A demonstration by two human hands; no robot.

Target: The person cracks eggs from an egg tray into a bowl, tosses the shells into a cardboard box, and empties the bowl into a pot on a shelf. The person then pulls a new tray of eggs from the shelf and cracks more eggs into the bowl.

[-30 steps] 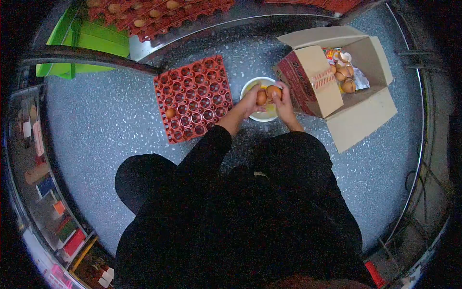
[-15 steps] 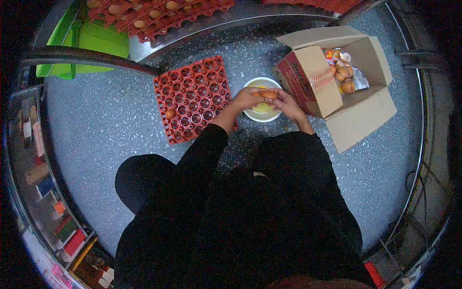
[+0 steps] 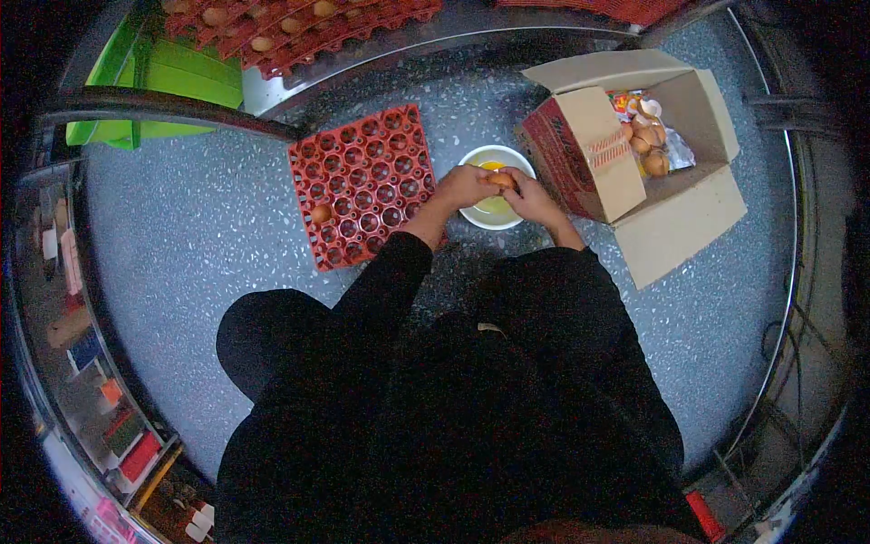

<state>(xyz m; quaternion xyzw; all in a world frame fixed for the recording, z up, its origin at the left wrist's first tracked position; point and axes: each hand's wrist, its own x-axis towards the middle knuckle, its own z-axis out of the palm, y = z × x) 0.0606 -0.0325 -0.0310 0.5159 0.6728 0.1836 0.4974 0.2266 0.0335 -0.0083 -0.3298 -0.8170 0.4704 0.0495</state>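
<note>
Over a white bowl [image 3: 517,152] on the floor, my left hand [image 3: 466,187] and my right hand [image 3: 536,201] meet with fingers closed around a brown eggshell [image 3: 501,180]. The shell pieces sit close together between my fingertips, and my fingers partly hide them. Below them, yellow yolk [image 3: 491,166] and pale liquid egg show inside the bowl. Left of the bowl lies a red plastic egg tray [image 3: 358,186]. A single brown egg [image 3: 321,214] rests in a cup near that tray's left edge.
An open cardboard box [image 3: 680,204] to the right contains several brown eggshells [image 3: 648,138] and wrappers. Stacked red trays with eggs [image 3: 299,32] stand at the far left, near a green plastic container [image 3: 186,91]. A dark metal bar [image 3: 181,104] crosses beside it. Shelves line the left.
The eggshell pieces, spread wider before, are now closer together. My right hand has shifted slightly left toward my left hand, and more yolk shows in the bowl.
</note>
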